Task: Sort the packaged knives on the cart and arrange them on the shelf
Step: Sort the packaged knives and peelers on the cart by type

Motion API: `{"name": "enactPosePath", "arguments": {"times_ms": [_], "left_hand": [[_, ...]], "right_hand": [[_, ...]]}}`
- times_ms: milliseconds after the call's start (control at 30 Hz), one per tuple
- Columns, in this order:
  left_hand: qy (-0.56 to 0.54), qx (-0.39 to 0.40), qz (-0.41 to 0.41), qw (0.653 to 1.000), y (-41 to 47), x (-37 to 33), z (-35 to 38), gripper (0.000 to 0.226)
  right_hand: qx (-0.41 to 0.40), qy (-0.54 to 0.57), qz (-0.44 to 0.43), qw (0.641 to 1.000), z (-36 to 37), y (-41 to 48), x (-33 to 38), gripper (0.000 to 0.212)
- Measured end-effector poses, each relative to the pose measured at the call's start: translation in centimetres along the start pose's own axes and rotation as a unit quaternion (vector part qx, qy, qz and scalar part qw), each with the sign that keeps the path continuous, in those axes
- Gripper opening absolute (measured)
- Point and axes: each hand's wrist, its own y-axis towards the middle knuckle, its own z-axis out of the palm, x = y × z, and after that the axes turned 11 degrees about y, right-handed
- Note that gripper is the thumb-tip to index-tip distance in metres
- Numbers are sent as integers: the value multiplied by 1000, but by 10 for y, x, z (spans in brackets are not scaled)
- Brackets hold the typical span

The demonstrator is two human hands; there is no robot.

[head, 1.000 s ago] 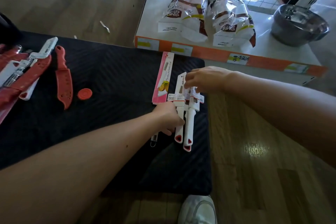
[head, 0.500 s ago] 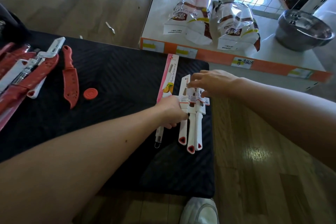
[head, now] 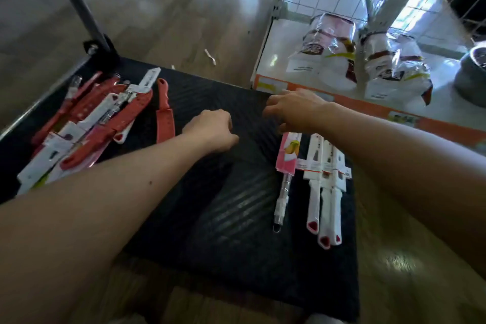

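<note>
Over the cart [head: 210, 218] mid-frame, the left hand [head: 210, 130] is an empty fist, the right hand [head: 297, 110] hangs loose-fingered and empty, white knives [head: 326, 192] lie right of centre, and red knives [head: 105, 113] are heaped at left.

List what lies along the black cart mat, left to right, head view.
Order: pile of red and white knives → lone red knife → left hand → pink-carded tool → three white-handled knives. The right hand is left out: sideways it overlaps the last two.
</note>
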Motion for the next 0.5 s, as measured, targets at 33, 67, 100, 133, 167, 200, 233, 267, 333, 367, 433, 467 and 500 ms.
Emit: {"name": "enactPosePath", "arguments": {"times_ms": [33, 67, 100, 133, 167, 200, 233, 267, 333, 367, 433, 467, 500], "left_hand": [[14, -5, -3, 1000, -2, 11, -2, 32], [29, -7, -7, 1000, -3, 23, -4, 32], [43, -9, -11, 999, -4, 35, -5, 32], [56, -12, -18, 998, -5, 47, -6, 32], [66, -16, -27, 997, -6, 60, -8, 33], [77, -21, -34, 996, -7, 72, -11, 33], [89, -25, -38, 995, -8, 84, -15, 34], [102, -28, -43, 993, -8, 96, -19, 34], [122, -41, -60, 990, -7, 120, -32, 34], [128, -49, -69, 988, -6, 132, -38, 34], [150, -54, -84, 984, -5, 153, -47, 31], [168, -48, -89, 980, -6, 162, -49, 31], [191, -38, -95, 976, -7, 170, -48, 32]], "right_hand": [[-5, -4, -4, 1000, -6, 9, 6, 53], [-10, -6, -9, 1000, -11, 17, 12, 54], [-13, -6, -16, 1000, -15, 26, 19, 55], [-16, -4, -23, 1000, -19, 35, 27, 56], [-19, -2, -31, 999, -22, 44, 34, 56], [-24, 0, -36, 999, -25, 53, 41, 56], [-30, 1, -37, 999, -27, 62, 48, 56], [-36, 4, -36, 999, -29, 71, 55, 55], [-51, 20, -23, 998, -32, 87, 66, 52], [-57, 32, -17, 998, -34, 95, 72, 52], [-70, 51, -19, 996, -36, 111, 83, 50], [-78, 55, -27, 995, -37, 118, 88, 50], [-86, 55, -35, 994, -36, 125, 92, 49]]}}
